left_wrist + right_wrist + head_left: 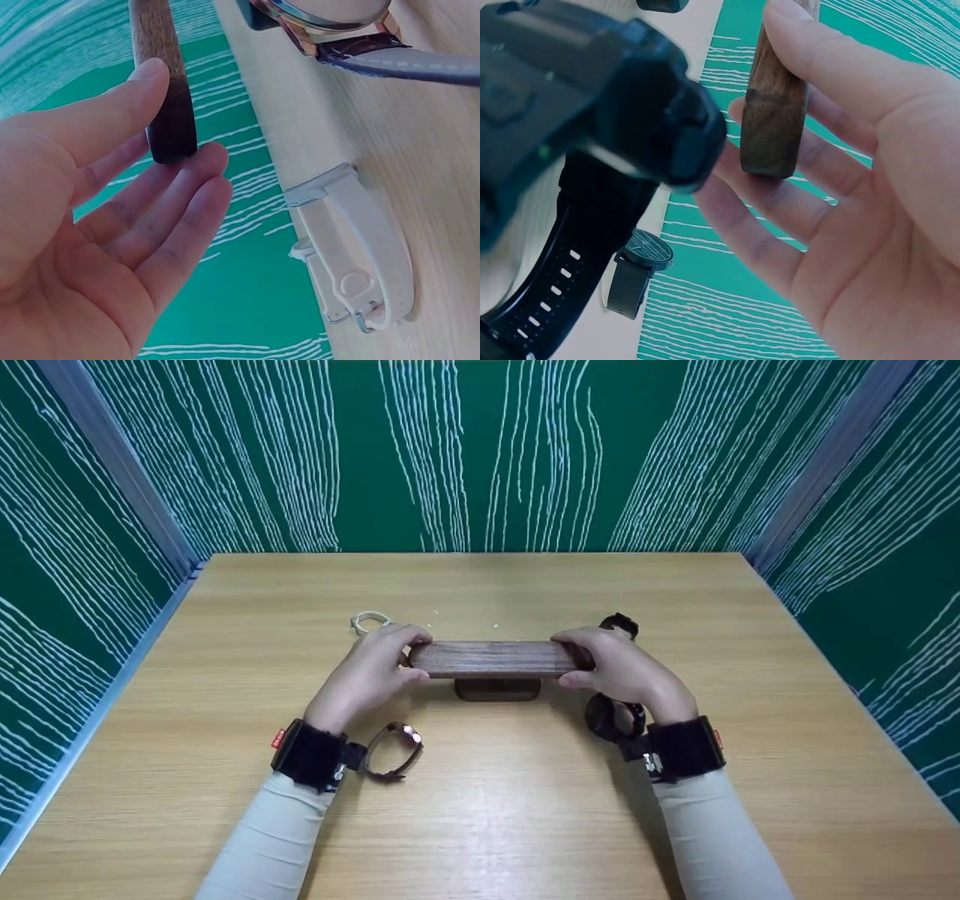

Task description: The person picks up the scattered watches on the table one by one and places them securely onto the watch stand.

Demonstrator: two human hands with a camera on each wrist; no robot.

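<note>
Head view: a long brown wood-grained bar [491,658] is pinched at both ends by left hand [373,669] and right hand [628,669] above the pale wooden tabletop [510,817], seemingly being positioned, with level two-handed support needed next.

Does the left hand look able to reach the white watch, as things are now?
Probably yes, once free: the left hand grips one end of the wooden bar, but the white watch lies close by on the table, with nothing seen lying over it.
</note>
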